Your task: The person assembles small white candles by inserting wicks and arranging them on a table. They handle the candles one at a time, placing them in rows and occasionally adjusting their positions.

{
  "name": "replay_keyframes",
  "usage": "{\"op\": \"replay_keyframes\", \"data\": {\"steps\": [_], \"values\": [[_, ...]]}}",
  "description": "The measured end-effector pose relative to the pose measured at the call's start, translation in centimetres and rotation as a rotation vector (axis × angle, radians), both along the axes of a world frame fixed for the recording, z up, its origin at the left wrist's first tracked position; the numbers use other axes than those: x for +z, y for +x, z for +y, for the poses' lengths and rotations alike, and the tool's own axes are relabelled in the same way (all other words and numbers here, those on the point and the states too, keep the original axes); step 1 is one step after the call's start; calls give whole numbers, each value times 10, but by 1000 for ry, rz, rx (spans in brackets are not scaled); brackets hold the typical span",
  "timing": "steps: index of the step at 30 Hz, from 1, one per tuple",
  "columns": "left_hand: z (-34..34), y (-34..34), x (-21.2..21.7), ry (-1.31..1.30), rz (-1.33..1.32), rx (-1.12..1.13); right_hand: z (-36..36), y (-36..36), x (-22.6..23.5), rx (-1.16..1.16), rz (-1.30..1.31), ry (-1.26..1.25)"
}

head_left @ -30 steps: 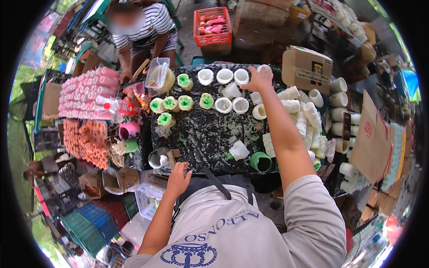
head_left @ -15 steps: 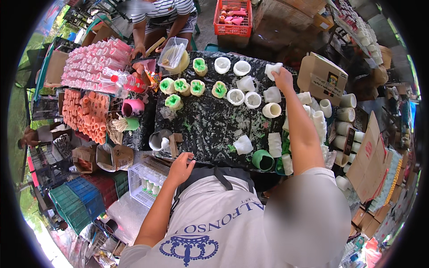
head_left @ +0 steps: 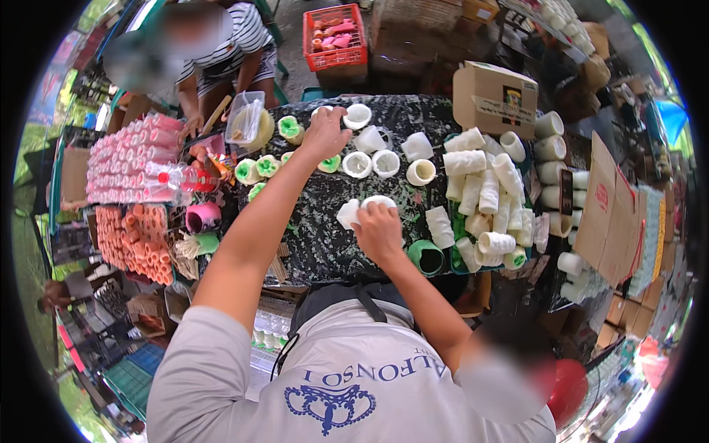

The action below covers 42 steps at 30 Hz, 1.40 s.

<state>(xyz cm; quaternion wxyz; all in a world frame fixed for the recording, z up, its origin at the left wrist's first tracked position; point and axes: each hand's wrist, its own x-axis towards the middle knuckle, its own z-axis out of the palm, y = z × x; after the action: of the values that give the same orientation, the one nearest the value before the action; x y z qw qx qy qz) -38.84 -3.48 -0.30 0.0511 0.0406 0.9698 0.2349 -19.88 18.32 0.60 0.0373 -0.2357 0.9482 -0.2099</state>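
Observation:
Reaching across the black, wax-spattered table (head_left: 295,221), my left hand (head_left: 325,136) has its fingers closed on a white cup-shaped piece (head_left: 320,111) in the far row. Closer to me, my right hand (head_left: 379,230) grips another white cup-shaped piece (head_left: 378,201). A lumpy white piece (head_left: 346,215) rests against its left side. Several open white cups, such as this one (head_left: 358,116), stand past my right hand. Green-centred cream pieces (head_left: 290,129) are grouped around my left wrist and forearm, which hides some of them.
Ridged white cylinders (head_left: 489,188) are heaped at the right, beside a green pot (head_left: 426,257) and a cardboard box (head_left: 495,100). Pink pieces (head_left: 133,162) and orange pieces (head_left: 133,244) fill the left side. A person (head_left: 236,52) sits across the table near a clear tub (head_left: 246,118).
My right hand has come from the far right to the near middle with a white cup-shaped piece. My left hand has left the near edge and reached the far row. The view has shifted.

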Motion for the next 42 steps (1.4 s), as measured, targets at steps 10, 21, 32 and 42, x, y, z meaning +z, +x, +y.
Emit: {"op": "replay_keyframes", "data": {"steps": [10, 21, 32, 42], "values": [[45, -56, -56, -295, -364, 13, 7, 16, 15, -228, -133, 80], [-16, -13, 8, 105, 413, -76, 84, -254, -29, -398, -418, 309], [-22, 261, 21, 99, 169, 338, 78, -159, 53, -171, 221, -257], [14, 285, 0, -113, -149, 149, 93, -7, -27, -246, -18, 78]]}}
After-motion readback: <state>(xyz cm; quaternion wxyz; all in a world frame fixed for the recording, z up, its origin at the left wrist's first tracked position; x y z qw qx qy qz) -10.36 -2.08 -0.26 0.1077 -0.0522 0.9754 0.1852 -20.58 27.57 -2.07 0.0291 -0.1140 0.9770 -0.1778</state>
